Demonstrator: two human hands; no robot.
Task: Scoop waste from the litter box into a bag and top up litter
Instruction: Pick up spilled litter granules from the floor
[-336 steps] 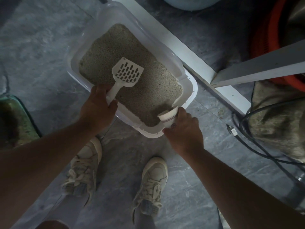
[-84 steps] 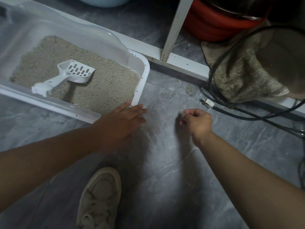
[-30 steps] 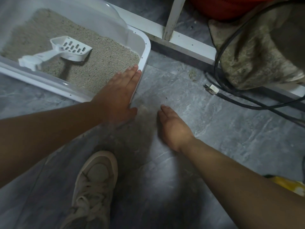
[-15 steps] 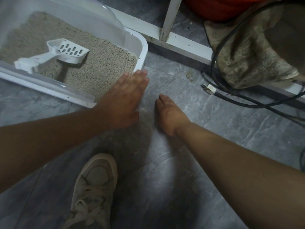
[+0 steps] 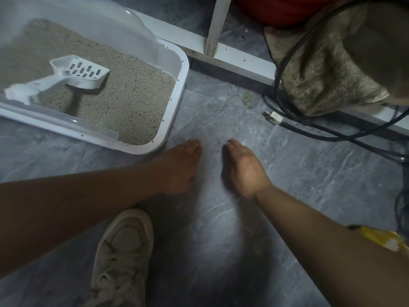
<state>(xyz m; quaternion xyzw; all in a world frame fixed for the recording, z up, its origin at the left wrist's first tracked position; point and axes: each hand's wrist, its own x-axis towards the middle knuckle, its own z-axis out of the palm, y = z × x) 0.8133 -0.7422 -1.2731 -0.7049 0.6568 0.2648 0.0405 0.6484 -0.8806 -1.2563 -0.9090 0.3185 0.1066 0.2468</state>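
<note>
1. Here, the left hand (image 5: pixel 177 167) lies low over the grey floor (image 5: pixel 287 173) with its fingers straight and close together; its grip holds nothing.
2. The right hand (image 5: pixel 243 169) sits just beside it, fingers likewise straight and together, its grip empty too; whether either palm presses the floor I cannot tell.
3. Between the two hands is a narrow strip of floor with a few tiny specks.
4. The litter box (image 5: pixel 177 85), white with a clear raised hood on its far side, stands just beyond the left hand, its near corner close to the fingertips but apart from them.
5. Inside, pale litter (image 5: pixel 132 103) covers the bottom, and a white slotted scoop (image 5: pixel 73 74) lies on it, handle resting toward the near left wall.
6. A worn white shoe (image 5: pixel 126 251) shows below the left forearm.
7. To the right, a black cable (image 5: pixel 309 127) with a white plug (image 5: pixel 273 117) trails over the floor, near a dirty cloth (image 5: pixel 321 74) and a white frame (image 5: pixel 232 60).
8. Something yellow (image 5: pixel 385 238) peeks out behind the right forearm.
</note>
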